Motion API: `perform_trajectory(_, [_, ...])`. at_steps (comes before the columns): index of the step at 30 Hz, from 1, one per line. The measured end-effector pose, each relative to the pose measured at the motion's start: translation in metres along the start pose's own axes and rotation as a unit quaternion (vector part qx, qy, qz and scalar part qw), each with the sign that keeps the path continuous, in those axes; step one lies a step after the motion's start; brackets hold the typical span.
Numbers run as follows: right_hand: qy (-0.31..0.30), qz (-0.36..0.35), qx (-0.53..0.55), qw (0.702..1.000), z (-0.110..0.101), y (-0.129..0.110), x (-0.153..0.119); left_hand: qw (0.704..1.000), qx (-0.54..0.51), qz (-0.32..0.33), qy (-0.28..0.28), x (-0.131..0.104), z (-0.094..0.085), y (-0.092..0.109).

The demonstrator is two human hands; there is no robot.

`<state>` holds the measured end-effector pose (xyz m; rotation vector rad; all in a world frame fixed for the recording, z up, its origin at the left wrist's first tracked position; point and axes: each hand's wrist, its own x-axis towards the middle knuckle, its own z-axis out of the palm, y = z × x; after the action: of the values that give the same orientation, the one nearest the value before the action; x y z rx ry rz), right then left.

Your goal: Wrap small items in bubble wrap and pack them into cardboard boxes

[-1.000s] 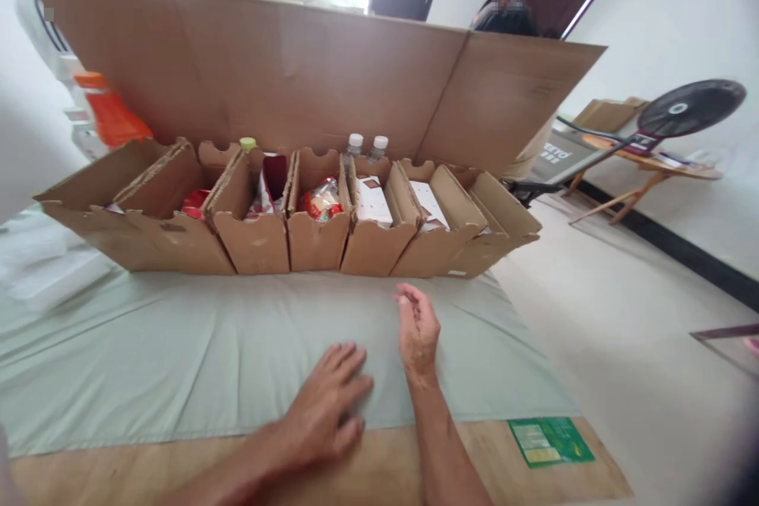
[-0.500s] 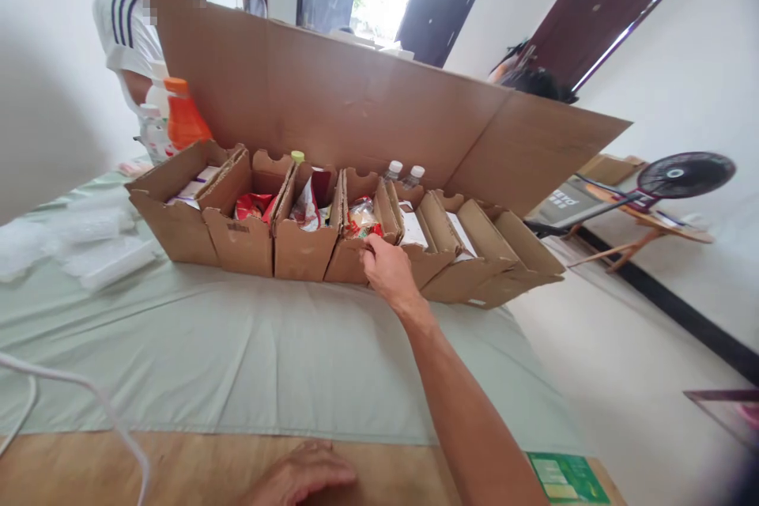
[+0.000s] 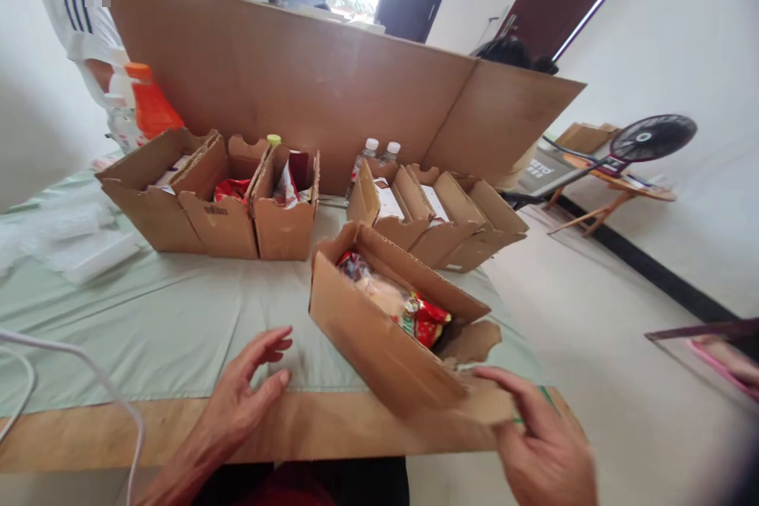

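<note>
Your right hand (image 3: 545, 443) grips the box (image 3: 371, 344) at its near end, by the table edge (image 3: 285, 439). Cloth (image 3: 314, 368) separates your empty, spread left hand (image 3: 243, 395) from it.

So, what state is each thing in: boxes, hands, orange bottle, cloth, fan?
Nearest box: open-topped, packets inside, askew.
Row boxes: open-topped.
Right hand: gripping that nearest box's near end.
Left hand: open, holding nothing.
Orange bottle: cap on.
Cloth: wrinkled.
Fan: cannot tell whether running.
</note>
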<state>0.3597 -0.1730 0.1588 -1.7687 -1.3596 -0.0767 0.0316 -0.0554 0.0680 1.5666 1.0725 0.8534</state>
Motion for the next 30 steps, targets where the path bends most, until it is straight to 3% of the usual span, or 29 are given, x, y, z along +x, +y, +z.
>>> perform_trajectory(2, [0.131, 0.141, 0.025, 0.981, -0.017, 0.023, -0.019, 0.999, -0.005, 0.007, 0.035, 0.007, 0.009, 0.007])
perform_trajectory(4, [0.183, 0.231, 0.055, 0.954, -0.022, 0.042, -0.041, 0.999, -0.006, 0.029, 0.030, 0.012, 0.022, 0.011])
perform_trajectory(8, [0.070, 0.294, 0.110, 0.947, -0.002, 0.068, -0.084, 0.995, 0.010, 0.075, -0.059, 0.012, 0.056, 0.008])
perform_trajectory(10, [0.010, 0.287, 0.133, 0.949, 0.016, 0.072, -0.093, 0.994, 0.027, 0.089, -0.065, 0.008, 0.071, 0.003])
perform_trajectory(14, [-0.023, 0.232, 0.136, 0.963, 0.050, 0.067, -0.066, 0.995, 0.055, 0.082, -0.004, 0.007, 0.084, -0.004])
perform_trajectory(18, [-0.053, 0.150, 0.174, 0.972, 0.085, 0.053, -0.006, 0.997, 0.041, 0.032, 0.065, 0.029, 0.067, -0.003])
perform_trajectory(21, [-0.077, 0.111, 0.189, 0.973, 0.115, 0.047, 0.030, 0.993, 0.020, 0.039, 0.108, 0.057, 0.050, -0.002])
perform_trajectory(25, [-0.041, 0.131, 0.188, 0.973, 0.140, 0.047, 0.041, 0.995, -0.001, 0.073, 0.065, 0.080, 0.041, -0.011])
perform_trajectory(30, [0.008, 0.150, 0.162, 0.975, 0.130, 0.064, 0.023, 0.998, -0.025, 0.053, 0.002, 0.072, 0.052, -0.022])
